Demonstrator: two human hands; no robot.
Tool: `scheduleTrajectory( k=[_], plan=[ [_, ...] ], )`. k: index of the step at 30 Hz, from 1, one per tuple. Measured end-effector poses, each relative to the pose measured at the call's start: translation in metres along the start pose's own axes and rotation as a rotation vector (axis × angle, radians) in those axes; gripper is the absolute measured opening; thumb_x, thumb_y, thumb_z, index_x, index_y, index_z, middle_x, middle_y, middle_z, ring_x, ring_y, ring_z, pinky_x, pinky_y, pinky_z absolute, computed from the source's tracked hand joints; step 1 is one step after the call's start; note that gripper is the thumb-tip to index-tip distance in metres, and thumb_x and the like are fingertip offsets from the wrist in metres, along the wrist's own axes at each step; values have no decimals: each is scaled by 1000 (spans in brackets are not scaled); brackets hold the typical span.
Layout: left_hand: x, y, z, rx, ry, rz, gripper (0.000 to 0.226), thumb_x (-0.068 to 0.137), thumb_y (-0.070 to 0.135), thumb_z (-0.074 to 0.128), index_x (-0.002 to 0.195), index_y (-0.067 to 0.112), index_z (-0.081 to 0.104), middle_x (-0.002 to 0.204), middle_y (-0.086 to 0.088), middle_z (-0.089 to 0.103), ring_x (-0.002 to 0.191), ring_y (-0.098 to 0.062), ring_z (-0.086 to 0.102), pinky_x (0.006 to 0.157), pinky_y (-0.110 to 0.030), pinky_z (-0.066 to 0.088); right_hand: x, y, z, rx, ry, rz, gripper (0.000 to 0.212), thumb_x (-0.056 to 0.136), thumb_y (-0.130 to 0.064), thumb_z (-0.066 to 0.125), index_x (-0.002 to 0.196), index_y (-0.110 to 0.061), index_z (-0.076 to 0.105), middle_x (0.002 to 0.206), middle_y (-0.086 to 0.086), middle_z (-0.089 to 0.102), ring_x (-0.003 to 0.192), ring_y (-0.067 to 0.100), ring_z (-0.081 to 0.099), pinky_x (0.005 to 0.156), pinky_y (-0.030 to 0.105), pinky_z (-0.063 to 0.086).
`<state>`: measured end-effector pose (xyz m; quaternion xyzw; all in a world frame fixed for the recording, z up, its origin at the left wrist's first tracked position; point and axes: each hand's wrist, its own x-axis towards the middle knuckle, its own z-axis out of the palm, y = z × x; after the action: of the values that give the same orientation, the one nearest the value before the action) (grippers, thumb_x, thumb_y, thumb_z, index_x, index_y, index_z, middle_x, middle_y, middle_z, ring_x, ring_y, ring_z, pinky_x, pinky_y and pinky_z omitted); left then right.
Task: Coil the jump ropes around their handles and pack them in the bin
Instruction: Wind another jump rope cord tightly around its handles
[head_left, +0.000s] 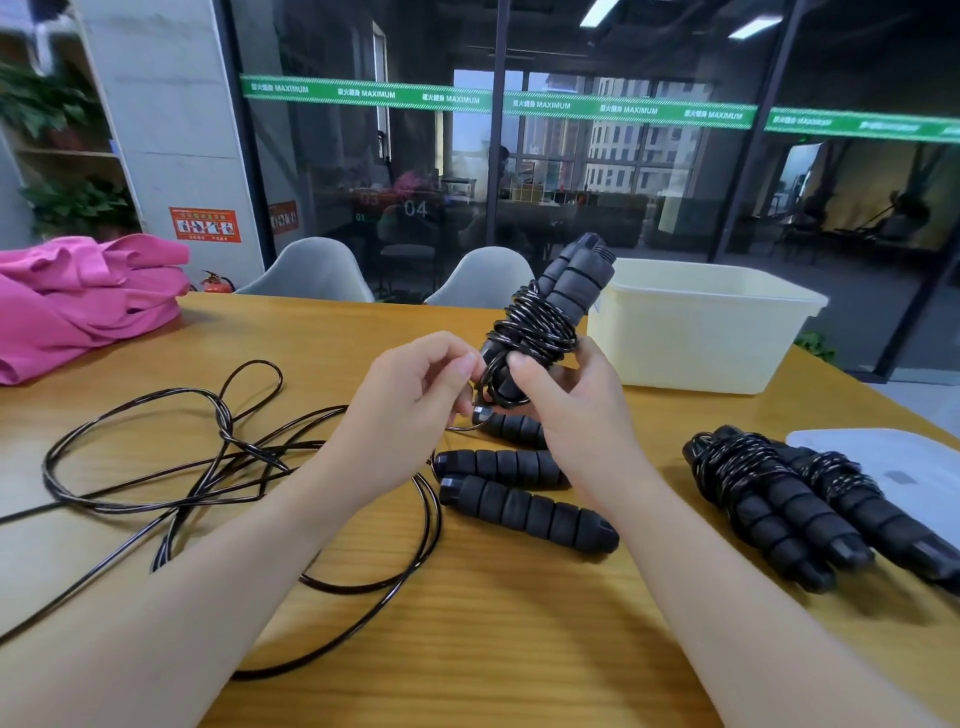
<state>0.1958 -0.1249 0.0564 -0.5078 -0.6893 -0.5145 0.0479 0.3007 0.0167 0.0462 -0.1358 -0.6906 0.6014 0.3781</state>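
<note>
right hand grip: clasped coiled jump rope above bench | left hand grip: pinched its cord end | bin: far right on bench | uncoiled ropes: left

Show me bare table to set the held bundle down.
Free: the near strip of table between the forearms, and the patch between the loose handles and the coiled ropes. Crowded: loose rope on the left; bin and lid on the right.

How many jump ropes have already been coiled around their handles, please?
3: one coiled rope held up by the right hand, and two coiled ropes lying side by side on the table at right. More may be hidden inside the bin.
</note>
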Motion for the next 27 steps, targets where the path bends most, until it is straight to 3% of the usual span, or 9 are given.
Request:
scheduleTrajectory(
  k=[5,8,13,17,21,27],
  plan=[
    [5,3,-4,-175,-47,-138,6,97,9,68,100,14,70,79,-3,75,69,-12,71,67,-25,59,1,-2,-6,-86,-22,-37,30,99,-20,71,126,-21,60,102,-11,79,96,7,76,84,27,61],
    [5,4,-9,-194,-91,-185,10,97,7,66,102,12,73,81,-3,77,70,-15,73,66,-25,59,-3,-2,-5,-159,-67,-54,33,98,-23,73,127,-25,59,100,-7,80,93,6,76,80,20,59],
    [8,2,-18,-254,-165,-226,13,95,3,69,97,10,79,75,2,75,67,-14,70,64,-27,61,-4,-3,-4,-185,-91,-75,34,98,-24,72,129,-26,60,104,-9,79,98,5,75,91,28,59],
    [9,0,-20,-245,-179,-215,13,95,2,68,98,7,80,74,1,76,64,-10,70,60,-24,60,-4,-2,-4,-198,-96,-81,33,98,-24,73,128,-26,60,106,-10,78,98,3,74,91,27,58],
    [9,-5,-19,-234,-191,-217,12,95,6,70,101,9,81,81,-8,77,70,-13,72,60,-28,61,-3,-2,-6,-208,-116,-79,36,98,-25,73,131,-27,59,109,-7,78,101,4,74,90,25,57],
    [9,-7,-20,-224,-207,-223,10,94,7,71,97,9,81,84,-16,75,72,-18,71,60,-31,61,-4,1,-6,-223,-157,-86,38,99,-24,73,133,-29,57,113,-7,78,105,7,74,97,35,59]
  ],
)
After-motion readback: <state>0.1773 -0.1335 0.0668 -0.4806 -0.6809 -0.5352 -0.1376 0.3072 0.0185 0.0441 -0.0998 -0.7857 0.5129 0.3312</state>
